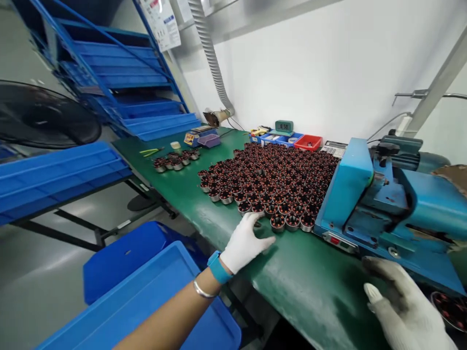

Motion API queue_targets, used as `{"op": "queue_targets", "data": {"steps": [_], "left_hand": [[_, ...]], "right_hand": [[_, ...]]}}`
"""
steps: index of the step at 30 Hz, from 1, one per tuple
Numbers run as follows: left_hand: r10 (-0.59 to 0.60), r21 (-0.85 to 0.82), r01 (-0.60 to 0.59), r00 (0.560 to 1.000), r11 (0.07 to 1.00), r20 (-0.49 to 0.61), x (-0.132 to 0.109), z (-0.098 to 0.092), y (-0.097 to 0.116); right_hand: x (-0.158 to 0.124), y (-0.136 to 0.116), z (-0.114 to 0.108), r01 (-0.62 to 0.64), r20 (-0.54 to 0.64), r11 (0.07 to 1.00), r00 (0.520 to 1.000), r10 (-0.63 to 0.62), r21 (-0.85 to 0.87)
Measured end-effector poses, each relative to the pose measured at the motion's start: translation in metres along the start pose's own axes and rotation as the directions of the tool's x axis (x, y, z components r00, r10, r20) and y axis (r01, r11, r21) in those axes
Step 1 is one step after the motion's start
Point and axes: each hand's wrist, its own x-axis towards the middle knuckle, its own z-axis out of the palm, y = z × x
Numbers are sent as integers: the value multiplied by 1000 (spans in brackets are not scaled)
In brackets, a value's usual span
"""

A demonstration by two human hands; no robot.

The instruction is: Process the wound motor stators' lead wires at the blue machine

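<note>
Many motor stators point(270, 187), short metal rings with black inserts and copper-coloured windings, stand packed together on a green workbench point(299, 277). My left hand point(248, 240), in a white glove, is at the front edge of this group. Its thumb and fingers are spread, with the fingertips close beside a front-row stator; whether they touch it I cannot tell. In front of the blue machine point(365, 194), my right hand point(404, 304) is half curled in a glove with darkened fingers. Thumb and fingers are apart, and nothing shows between them. Another stator point(450, 311) is partly visible at the right edge.
A smaller stator cluster point(177, 159) sits farther left, near green-handled tweezers or pliers point(151, 151). Small bins, including a red one point(308, 142), and a clock point(284, 127) stand at the back. Below left are a blue stool point(124, 257) and a blue crate point(146, 287).
</note>
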Motion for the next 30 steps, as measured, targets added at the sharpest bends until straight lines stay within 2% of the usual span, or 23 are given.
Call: {"op": "queue_targets", "data": {"steps": [1,3,8,11,13,16,18,20,22,24,27,29,30], "left_hand": [[42,50,-45,998,998,54,0,6,9],[43,132,-57,993,990,106,5,15,21],[-23,207,17,999,978,29,14,29,30],[-23,159,20,1000,987,15,-6,31,38],[14,48,-15,999,999,33,-27,33,51],[133,-123,-122,988,985,83,-54,39,81],[224,-243,-179,960,953,168,-57,45,102],[310,-369,-193,906,909,287,-48,55,123],[377,-492,-169,853,854,362,-32,66,141],[398,-610,-95,833,787,385,-15,79,157],[340,-755,83,857,651,387,-2,92,175],[322,-778,174,840,604,437,-2,97,184],[322,-767,186,828,614,459,-4,97,187]], "right_hand": [[-1,2,-2,11,40,1000,999,-11,-16],[-3,8,-5,28,87,998,996,-23,-47],[-4,18,-3,44,90,999,995,-42,-18],[-5,1,1,42,205,999,978,-48,32],[-7,-18,3,-23,318,999,948,11,35],[-8,-42,3,-170,377,980,919,120,103],[-6,-47,-1,-190,366,951,926,91,245],[-1,-42,-10,-189,351,871,936,21,454],[5,-33,-21,-208,325,750,946,-10,628],[10,-25,-31,-236,295,667,955,25,707],[16,-20,-39,-221,151,695,975,162,685],[17,-20,-41,-190,20,775,975,223,603],[17,-20,-41,-173,-28,820,974,224,546]]}}
